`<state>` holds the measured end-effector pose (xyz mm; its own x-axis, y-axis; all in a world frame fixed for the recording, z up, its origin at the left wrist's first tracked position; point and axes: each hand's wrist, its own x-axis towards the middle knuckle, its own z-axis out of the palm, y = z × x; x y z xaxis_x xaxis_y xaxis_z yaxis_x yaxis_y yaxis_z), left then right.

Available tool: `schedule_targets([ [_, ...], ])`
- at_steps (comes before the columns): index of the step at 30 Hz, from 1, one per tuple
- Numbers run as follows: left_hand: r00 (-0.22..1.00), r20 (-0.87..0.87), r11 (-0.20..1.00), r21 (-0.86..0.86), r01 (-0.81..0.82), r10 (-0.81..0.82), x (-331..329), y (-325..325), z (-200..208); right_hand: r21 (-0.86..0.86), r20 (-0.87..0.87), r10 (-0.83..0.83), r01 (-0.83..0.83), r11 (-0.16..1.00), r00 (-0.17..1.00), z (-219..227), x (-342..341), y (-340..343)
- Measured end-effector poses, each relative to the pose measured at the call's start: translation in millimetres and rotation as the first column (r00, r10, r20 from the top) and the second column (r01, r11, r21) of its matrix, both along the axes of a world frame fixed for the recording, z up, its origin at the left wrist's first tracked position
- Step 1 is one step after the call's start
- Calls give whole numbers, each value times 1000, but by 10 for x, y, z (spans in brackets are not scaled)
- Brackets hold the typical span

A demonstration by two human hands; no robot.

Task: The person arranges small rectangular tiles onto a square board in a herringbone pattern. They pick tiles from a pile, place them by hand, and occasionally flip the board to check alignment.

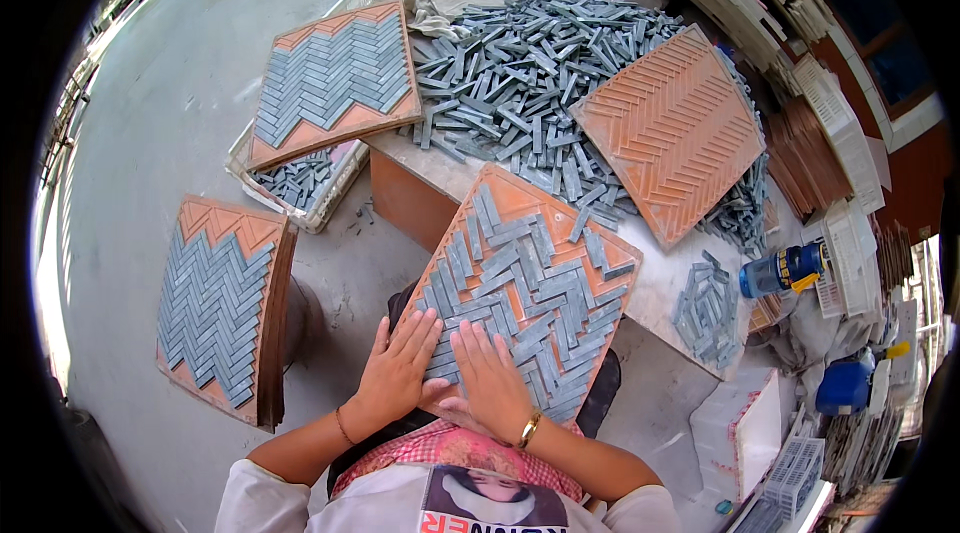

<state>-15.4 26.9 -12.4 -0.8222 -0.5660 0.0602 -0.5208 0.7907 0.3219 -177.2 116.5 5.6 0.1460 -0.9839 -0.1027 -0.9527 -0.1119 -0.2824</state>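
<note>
An orange grooved tray (pixel 505 191) rests tilted across my lap, its far end by the table's edge. Grey strip tiles (pixel 520 268) lie over it, some seated in a herringbone pattern, others loose and askew. My left hand (pixel 402 365) lies flat on the tiles near the tray's lower left edge, fingers stretched out. Beside it, my right hand (pixel 488 373) presses flat on the tiles with its fingers extended. Neither hand grips anything. The tiles under both palms are hidden.
A large heap of loose strip tiles (pixel 520 83) covers the table, with a bare grooved tray (pixel 670 133) on it. Filled trays stand at far left (pixel 335 68) and left (pixel 215 303). A blue bottle (pixel 785 271) and small tile pile (pixel 708 308) sit right.
</note>
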Motion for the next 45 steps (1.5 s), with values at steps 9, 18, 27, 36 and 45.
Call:
schedule_targets([
  [9, 994, -106, 996, -92, 19, -29, -313, -390, 219, -205, 17, -75, 77, 976, 997, -31, -308, -371],
  [18, 998, -22, 998, -16, 58, -58, -378, -482, 15, -90, 65, -24, 29, 995, 998, -38, -344, -253],
  [27, 982, -51, 983, 22, 181, -180, -305, -624, -7, -90, 38, -77, 80, 993, 996, -60, -537, -413],
  [36, 976, -214, 981, 193, 8, 34, -445, -754, -43, -154, 77, -205, 214, 965, 976, -123, -247, -478],
  [45, 964, -266, 992, 123, 12, 21, -433, -768, -72, -68, 19, -115, 116, 991, 993, -152, -212, -326],
])
